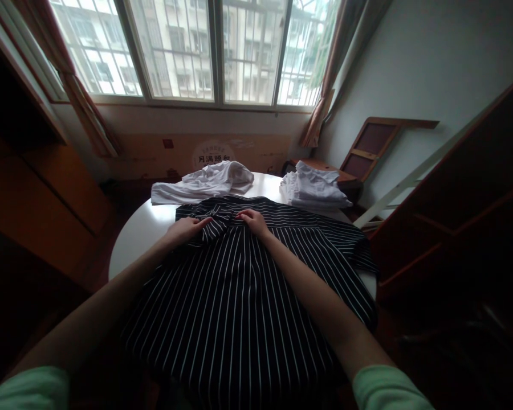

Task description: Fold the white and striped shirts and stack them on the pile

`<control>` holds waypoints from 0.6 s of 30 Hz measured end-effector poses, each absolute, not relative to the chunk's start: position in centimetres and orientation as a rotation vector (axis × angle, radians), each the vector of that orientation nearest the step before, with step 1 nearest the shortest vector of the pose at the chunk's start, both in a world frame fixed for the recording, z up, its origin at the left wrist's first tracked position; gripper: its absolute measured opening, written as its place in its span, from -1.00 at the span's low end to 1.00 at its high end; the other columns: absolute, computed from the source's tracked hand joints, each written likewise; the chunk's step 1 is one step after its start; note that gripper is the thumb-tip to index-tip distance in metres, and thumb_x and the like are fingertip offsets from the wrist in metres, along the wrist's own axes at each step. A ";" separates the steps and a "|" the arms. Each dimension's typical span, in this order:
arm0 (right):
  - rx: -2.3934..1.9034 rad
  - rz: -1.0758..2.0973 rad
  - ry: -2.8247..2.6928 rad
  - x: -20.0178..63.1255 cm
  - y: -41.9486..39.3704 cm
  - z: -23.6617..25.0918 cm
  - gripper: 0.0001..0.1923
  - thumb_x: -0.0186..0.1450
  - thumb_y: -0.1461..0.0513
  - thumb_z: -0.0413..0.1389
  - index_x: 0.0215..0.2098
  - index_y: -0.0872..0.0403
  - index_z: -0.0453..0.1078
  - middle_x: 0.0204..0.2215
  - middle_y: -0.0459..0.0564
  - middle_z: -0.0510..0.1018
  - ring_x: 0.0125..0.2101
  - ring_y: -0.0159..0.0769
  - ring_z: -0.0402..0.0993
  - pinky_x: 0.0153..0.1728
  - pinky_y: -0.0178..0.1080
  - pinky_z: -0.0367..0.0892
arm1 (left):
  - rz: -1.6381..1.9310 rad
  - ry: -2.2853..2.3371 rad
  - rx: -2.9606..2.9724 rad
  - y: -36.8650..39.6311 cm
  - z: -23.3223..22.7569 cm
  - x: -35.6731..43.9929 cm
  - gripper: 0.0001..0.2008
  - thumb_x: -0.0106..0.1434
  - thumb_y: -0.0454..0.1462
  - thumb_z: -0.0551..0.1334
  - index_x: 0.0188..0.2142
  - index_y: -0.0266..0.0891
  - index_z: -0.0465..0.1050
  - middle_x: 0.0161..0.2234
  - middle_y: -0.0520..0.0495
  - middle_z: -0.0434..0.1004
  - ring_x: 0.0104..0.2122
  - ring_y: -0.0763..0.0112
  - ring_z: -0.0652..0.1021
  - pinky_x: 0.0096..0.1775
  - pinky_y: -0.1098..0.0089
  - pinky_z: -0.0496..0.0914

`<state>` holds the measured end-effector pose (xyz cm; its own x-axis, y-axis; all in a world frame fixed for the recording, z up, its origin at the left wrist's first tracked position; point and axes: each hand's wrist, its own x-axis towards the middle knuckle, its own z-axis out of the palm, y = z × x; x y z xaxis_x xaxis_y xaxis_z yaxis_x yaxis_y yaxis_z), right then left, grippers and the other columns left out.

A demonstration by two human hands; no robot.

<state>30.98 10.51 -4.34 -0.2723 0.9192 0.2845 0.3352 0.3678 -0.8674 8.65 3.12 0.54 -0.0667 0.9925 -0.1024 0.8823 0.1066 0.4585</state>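
Observation:
A black shirt with white stripes [248,296] lies spread over the round white table, its lower part hanging off the near edge. At the left, one sleeve is folded inward over the body in a bunch. My left hand [187,229] is closed on that folded sleeve, thumb on top. My right hand [253,221] pinches the cloth near the collar, just right of the folded part. The other sleeve stretches out to the right side of the table.
A loose white garment [214,182] lies at the table's far left, and a folded white stack [314,187] at the far right. The white tabletop [130,245] shows at the left. A wooden chair [370,148] stands behind, by the wall.

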 end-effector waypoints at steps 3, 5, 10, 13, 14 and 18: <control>-1.120 0.901 -1.749 31.1 10.7 -4.5 -0.82 0.18 0.30 -0.03 -0.31 0.14 0.40 -0.33 -0.02 0.56 -0.25 -0.38 0.46 -0.15 -0.28 0.27 | 0.397 2.201 1.899 4.7 -0.2 10.0 -0.53 -0.02 0.09 0.13 -0.41 -0.29 0.43 -0.36 -0.21 0.52 -0.35 0.16 0.51 -0.36 0.36 0.31; -1.130 0.890 -1.743 31.2 10.9 -4.7 -0.82 0.18 0.29 -0.03 -0.32 0.13 0.40 -0.32 -0.02 0.55 -0.25 -0.37 0.45 -0.14 -0.27 0.27 | 0.470 2.256 1.984 5.1 -1.2 10.8 -0.61 0.02 0.01 0.14 -0.37 -0.29 0.41 -0.34 -0.21 0.51 -0.34 0.19 0.50 -0.35 0.37 0.31; -1.154 0.909 -1.679 30.9 10.9 -4.8 -0.72 0.17 0.23 0.00 -0.15 0.14 0.34 -0.20 0.04 0.51 -0.20 -0.33 0.43 -0.13 -0.23 0.28 | 0.802 2.133 2.182 4.1 -2.4 11.6 -0.73 0.19 -0.18 0.01 -0.31 -0.29 0.38 -0.35 -0.17 0.48 -0.37 0.29 0.48 -0.29 0.32 0.34; -1.132 0.939 -1.666 30.8 10.5 -4.6 -0.45 0.10 0.26 0.06 0.07 0.10 0.15 0.00 0.11 0.36 -0.17 -0.31 0.41 -0.16 -0.22 0.30 | 0.920 1.694 2.459 3.1 -2.1 12.4 -0.79 0.19 -0.24 0.04 -0.27 -0.25 0.40 -0.26 -0.13 0.47 -0.24 0.31 0.46 -0.16 0.29 0.33; -1.119 0.937 -1.687 30.8 10.3 -4.5 -0.38 0.08 0.29 0.07 0.12 0.08 0.09 0.04 0.11 0.31 -0.15 -0.30 0.40 -0.16 -0.21 0.31 | 0.904 1.499 2.565 2.7 -2.0 12.9 -0.81 0.18 -0.27 0.06 -0.27 -0.23 0.40 -0.21 -0.12 0.46 -0.18 0.30 0.44 -0.11 0.28 0.32; -1.020 0.896 -1.799 31.1 10.2 -4.1 -0.40 0.08 0.32 0.01 0.12 0.11 0.13 0.05 0.07 0.31 -0.04 -0.26 0.31 -0.06 -0.20 0.25 | 0.736 0.937 2.785 1.6 -2.1 15.0 -0.85 0.18 -0.27 0.10 -0.33 -0.21 0.43 -0.08 -0.09 0.40 -0.02 0.30 0.35 0.02 0.26 0.25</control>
